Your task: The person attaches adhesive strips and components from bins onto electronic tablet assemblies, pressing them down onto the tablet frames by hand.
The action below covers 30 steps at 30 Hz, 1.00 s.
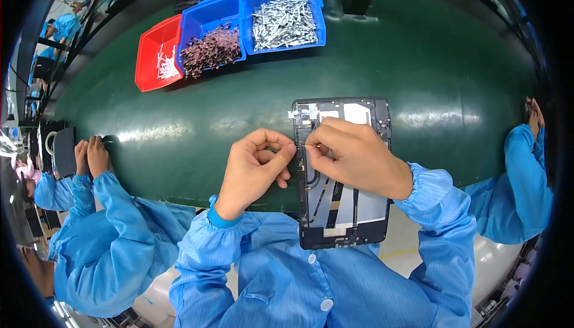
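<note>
The tablet frame point(342, 208) lies near us, overhanging the green belt point(418, 59). Our left hand point(254, 163) and right hand point(353, 154) pinch a thin strip point(301, 145) at its left edge; seating it next calls for careful alignment.

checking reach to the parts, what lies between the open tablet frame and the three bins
In the head view, only bare green mat lies between the tablet frame and the bins; nothing rests on that stretch.

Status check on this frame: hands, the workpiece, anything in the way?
Left hand and right hand pinch a thin strip at open tablet chassis. Parts bins stand clear.
</note>
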Each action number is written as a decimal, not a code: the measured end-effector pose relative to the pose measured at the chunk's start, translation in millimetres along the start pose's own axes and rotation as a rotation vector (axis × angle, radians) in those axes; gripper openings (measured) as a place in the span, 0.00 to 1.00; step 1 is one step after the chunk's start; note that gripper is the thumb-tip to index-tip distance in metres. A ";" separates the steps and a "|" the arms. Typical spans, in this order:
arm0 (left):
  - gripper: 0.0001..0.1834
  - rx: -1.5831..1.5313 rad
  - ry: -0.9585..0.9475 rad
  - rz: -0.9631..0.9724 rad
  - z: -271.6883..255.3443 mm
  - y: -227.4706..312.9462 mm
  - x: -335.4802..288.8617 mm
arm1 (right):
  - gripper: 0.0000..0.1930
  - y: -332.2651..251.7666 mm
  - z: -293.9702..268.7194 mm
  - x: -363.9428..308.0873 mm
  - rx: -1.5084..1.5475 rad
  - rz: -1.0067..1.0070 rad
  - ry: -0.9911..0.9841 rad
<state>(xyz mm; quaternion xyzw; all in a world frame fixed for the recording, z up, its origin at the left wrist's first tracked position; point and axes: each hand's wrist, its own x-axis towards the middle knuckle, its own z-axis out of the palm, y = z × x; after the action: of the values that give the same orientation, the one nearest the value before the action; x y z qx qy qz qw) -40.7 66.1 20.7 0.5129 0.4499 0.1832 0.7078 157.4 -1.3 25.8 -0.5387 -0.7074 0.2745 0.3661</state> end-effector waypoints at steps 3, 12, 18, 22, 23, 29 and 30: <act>0.07 0.033 -0.008 -0.002 -1.6 0.7 2.1 | 0.05 1.7 2.0 -0.5 -0.002 -0.006 0.017; 0.07 0.080 -0.008 -0.012 -0.7 3.5 3.6 | 0.05 4.4 1.3 -0.8 0.006 -0.045 0.036; 0.07 0.089 -0.005 0.003 0.9 6.3 3.4 | 0.05 4.5 -0.1 -1.7 0.009 -0.017 0.003; 0.07 0.092 -0.003 0.003 2.1 6.1 4.6 | 0.05 5.4 -0.6 -1.6 -0.005 -0.025 0.008; 0.06 0.094 0.001 0.000 2.2 6.3 4.3 | 0.05 5.2 -0.9 -1.5 0.002 -0.022 0.005; 0.06 0.101 0.005 -0.004 2.8 5.4 5.1 | 0.06 5.3 -1.5 -0.7 0.039 -0.050 0.002; 0.06 0.096 0.005 -0.007 2.7 5.4 5.4 | 0.06 5.1 -1.6 -0.7 0.044 -0.049 0.000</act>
<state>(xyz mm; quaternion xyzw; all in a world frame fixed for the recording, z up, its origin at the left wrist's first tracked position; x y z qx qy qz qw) -34.5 70.7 23.3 0.5445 0.4616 0.1603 0.6817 161.7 -0.6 22.5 -0.5131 -0.7142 0.2806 0.3846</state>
